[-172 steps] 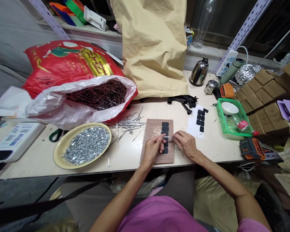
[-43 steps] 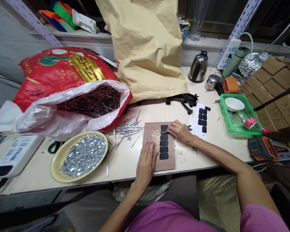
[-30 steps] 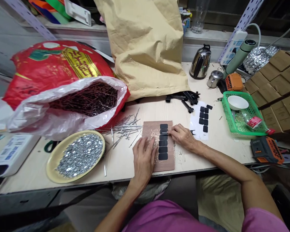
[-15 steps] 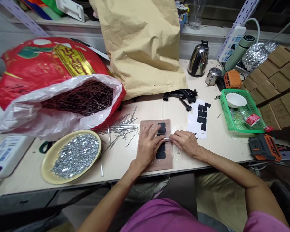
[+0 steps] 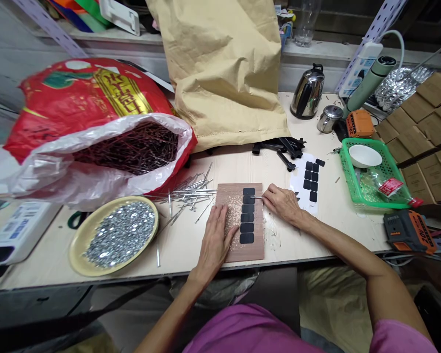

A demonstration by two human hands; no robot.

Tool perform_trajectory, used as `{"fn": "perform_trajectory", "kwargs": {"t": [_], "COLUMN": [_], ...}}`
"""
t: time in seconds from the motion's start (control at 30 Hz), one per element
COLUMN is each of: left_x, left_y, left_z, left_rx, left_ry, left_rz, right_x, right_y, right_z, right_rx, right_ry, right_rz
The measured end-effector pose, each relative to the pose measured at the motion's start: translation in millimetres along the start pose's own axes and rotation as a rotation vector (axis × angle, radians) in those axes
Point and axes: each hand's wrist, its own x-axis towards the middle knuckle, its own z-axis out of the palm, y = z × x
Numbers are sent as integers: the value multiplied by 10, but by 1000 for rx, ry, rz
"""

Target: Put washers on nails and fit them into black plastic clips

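My left hand (image 5: 213, 241) lies flat with fingers stretched out along the left part of a brown wooden board (image 5: 255, 254). Pinched in my right hand (image 5: 282, 202) is a thin metal tool (image 5: 257, 197); its kind is not clear. The tool's tip reaches the upper part of a column of black rounded pads (image 5: 247, 216) on the board. A dark pointed end shows behind the right hand, seemingly part of the same tool. Pale crumbs are scattered on the board near my left fingers.
Left are a dish (image 5: 75, 255) of small metal pieces, loose metal pins (image 5: 191, 191) and a red bag (image 5: 66, 98) of dark rods. Right are a white sheet (image 5: 297, 179) with black pads, a green basket (image 5: 380, 202), a kettle (image 5: 308, 93) and a battery pack (image 5: 407, 230).
My left hand has drawn back from the pads and flattened on the board's left side. The right hand has shifted up the board with the tool, and the view has shifted slightly.
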Motion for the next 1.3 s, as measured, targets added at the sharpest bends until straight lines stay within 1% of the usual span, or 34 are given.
{"fn": "perform_trajectory", "kwargs": {"t": [0.1, 0.17, 0.2, 0.3, 0.33, 0.37, 0.47, 0.5, 0.6, 0.63, 0.67, 0.73, 0.77, 0.8, 0.9, 0.97, 1.03, 1.07, 1.13, 1.17, 1.2, 1.23, 1.3], "left_x": [-11, -8, -6, 0, 1, 2, 1, 0, -3, -3, -2, 1, 3, 5, 5, 1, -2, -3, -5, -6, -6, -7, -9], "left_y": [-2, -2, 0, 14, 19, 24, 31, 30, 20, 15, 10, 2, -2, -5, -14, -20, -26, -28, -31, -32, -33, -35, -38], "left_z": [33, 33, 29, 18, 15, 13, 12, 11, 5, 1, -4, -13, -16, -16, -2, 17, 39, 48, 61, 64, 65, 63, 55], "left_rx": [-8, -12, -10, -1, 3, 7, 14, 12, -8, -17, -28, -48, -52, -50, -24, -5, 21, 38, 68, 77, 82, 85, 84], "left_ry": [25, 32, 36, 48, 51, 54, 57, 53, 29, 18, 7, -15, -22, -26, -26, -21, -7, 1, 13, 15, 13, 9, -7], "left_rz": [6, 4, 7, 20, 22, 22, 12, 7, -12, -24, -39, -66, -69, -63, -23, -6, 11, 21, 42, 48, 52, 52, 46], "right_x": [79, 83, 68, -3, -20, -30, -36, -40, -46, -33, -9, 66, 108, 146, 206, 189, 127, 85, -4, -42, -69, -88, -107], "right_y": [68, 74, 62, 1, -15, -27, -57, -73, -110, -100, -75, 18, 73, 124, 208, 194, 138, 102, 31, 4, -17, -33, -62], "right_z": [33, 64, 81, 129, 144, 159, 200, 210, 227, 226, 223, 208, 197, 187, 164, 161, 162, 161, 156, 153, 151, 150, 157], "right_rx": [-50, -87, -92, -46, -30, -25, -39, -26, 61, 70, 61, 6, -22, -44, -70, -84, -92, -85, -44, -15, 8, 19, 21], "right_ry": [18, 34, 43, 70, 78, 82, 76, 69, 47, 50, 59, 97, 120, 141, 167, 164, 194, 213, 229, 223, 208, 184, 126], "right_rz": [-62, -109, -162, -447, -505, -507, -340, -342, -535, -531, -468, -260, -190, -164, -214, -224, -232, -261, -403, -482, -520, -498, -351]}}
